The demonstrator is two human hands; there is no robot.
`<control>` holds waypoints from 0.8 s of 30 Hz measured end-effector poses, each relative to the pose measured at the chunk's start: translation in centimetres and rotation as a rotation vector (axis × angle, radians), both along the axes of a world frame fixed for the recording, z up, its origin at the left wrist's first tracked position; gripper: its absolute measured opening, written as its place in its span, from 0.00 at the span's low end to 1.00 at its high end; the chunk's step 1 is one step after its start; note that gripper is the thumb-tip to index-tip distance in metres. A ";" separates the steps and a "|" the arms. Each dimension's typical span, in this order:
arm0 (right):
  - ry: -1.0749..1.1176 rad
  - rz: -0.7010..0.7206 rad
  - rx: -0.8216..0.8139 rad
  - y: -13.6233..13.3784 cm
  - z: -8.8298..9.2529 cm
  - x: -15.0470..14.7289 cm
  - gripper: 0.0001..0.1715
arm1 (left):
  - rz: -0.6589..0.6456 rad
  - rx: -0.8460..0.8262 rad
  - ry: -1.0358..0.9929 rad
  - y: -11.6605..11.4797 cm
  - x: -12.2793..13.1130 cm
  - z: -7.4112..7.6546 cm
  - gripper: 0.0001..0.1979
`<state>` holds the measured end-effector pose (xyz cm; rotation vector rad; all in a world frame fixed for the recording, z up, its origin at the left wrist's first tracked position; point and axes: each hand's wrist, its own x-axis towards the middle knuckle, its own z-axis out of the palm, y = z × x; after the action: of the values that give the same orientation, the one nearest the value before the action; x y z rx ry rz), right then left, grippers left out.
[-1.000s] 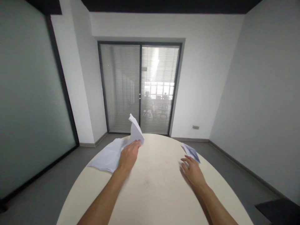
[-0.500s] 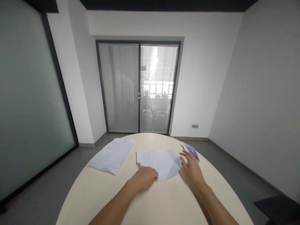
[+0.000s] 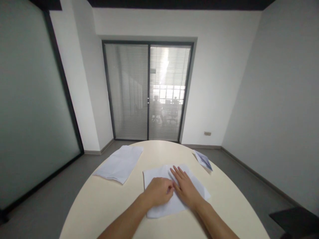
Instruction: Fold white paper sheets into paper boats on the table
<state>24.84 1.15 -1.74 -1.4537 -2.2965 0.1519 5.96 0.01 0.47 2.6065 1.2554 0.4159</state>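
One white paper sheet (image 3: 175,204) lies under left hand (image 3: 159,191), curled, grip unclear, and right hand (image 3: 185,187), fingers apart; one paper pile (image 3: 121,162), one folded paper (image 3: 203,160).

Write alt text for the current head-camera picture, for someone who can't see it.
A person's curled left hand and flatter right hand lie over a white sheet on a pale rounded table. More white paper lies to the left, a small folded paper near the right edge; behind stand glass panels with blinds.
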 end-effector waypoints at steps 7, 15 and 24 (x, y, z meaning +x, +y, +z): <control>-0.133 0.004 -0.264 -0.7 0.6 -0.9 0.33 | 0.170 -0.027 0.033 0.6 0.0 -3.2 0.29; -0.030 0.088 -0.227 -1.5 0.0 -2.6 0.34 | 0.002 -0.040 0.048 1.3 -0.4 -3.5 0.35; -0.078 -0.024 -0.252 -0.1 -0.2 -1.0 0.39 | 0.075 -0.044 0.021 0.8 -0.5 -3.1 0.29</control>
<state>23.85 1.02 -1.96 -1.6345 -2.3898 0.3962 5.41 0.78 -2.68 2.5404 1.3563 0.3712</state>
